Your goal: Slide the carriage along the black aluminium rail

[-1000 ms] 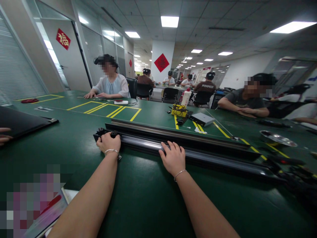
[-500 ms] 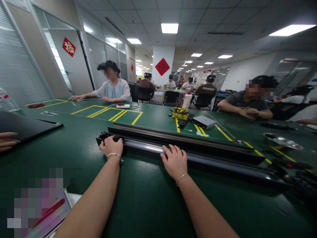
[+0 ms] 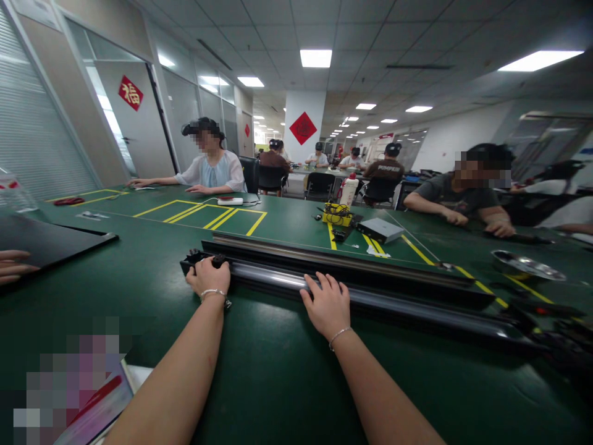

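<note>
A long black unit with a glossy dark roller (image 3: 417,310) lies slantwise across the green table. At its left end, my left hand (image 3: 208,276) is curled round the black end piece (image 3: 189,262), thumb and fingers on either side; the fingertips are partly hidden. My right hand (image 3: 328,303) rests on top of the roller near its middle, fingers stretched out and spread. Just behind it lies a second long black trough-like housing (image 3: 333,264) with a metallic strip along its top. The roller's far right end runs into dark parts that are hard to make out.
Another person's fingers (image 3: 16,261) hold a black panel (image 3: 60,242) at the left. Behind the housing are a yellow box with cables (image 3: 337,214), a grey box (image 3: 378,230) and a metal bowl (image 3: 528,266). Co-workers sit across the table. A printed item (image 3: 104,405) lies front left.
My hands and the roller unit have stayed in place. The co-worker at the right has moved their hands apart, one reaching towards a dark object on the table.
</note>
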Available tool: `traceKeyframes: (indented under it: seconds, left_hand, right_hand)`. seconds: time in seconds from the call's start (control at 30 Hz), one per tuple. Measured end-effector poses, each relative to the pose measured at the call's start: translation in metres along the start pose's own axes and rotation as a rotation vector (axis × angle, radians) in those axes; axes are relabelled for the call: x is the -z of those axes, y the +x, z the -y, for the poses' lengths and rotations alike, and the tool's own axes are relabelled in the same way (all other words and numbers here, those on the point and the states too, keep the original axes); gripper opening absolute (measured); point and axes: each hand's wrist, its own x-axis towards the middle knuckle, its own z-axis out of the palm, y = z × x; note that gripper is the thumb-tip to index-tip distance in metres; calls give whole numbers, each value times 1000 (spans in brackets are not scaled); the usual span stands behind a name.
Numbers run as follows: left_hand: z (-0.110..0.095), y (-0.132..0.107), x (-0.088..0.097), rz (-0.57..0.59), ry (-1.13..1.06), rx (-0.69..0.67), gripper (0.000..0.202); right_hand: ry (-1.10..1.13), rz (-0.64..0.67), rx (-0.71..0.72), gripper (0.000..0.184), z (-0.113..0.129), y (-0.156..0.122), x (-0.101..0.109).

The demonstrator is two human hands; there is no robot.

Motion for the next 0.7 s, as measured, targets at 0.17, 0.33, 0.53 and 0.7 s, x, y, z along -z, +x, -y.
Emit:
traceKeyframes:
  seconds: [0.17,0.33,0.53,0.7]
  left_hand:
    - [1,0,-1,-10,1,-14,38]
    - [3,0,-3,-19,-14,-27,38]
    - [1,-1,0,-16,-20,-29,39]
    - [-1,-2,2,-14,-32,-25,38]
  right_hand:
    - [-20,35,-8,44,1,0,1]
    - [-12,16,-10,44,1,0,0]
    - [-7,21,-14,44,1,0,1]
    - [-15,34,-15,45,1,0,2]
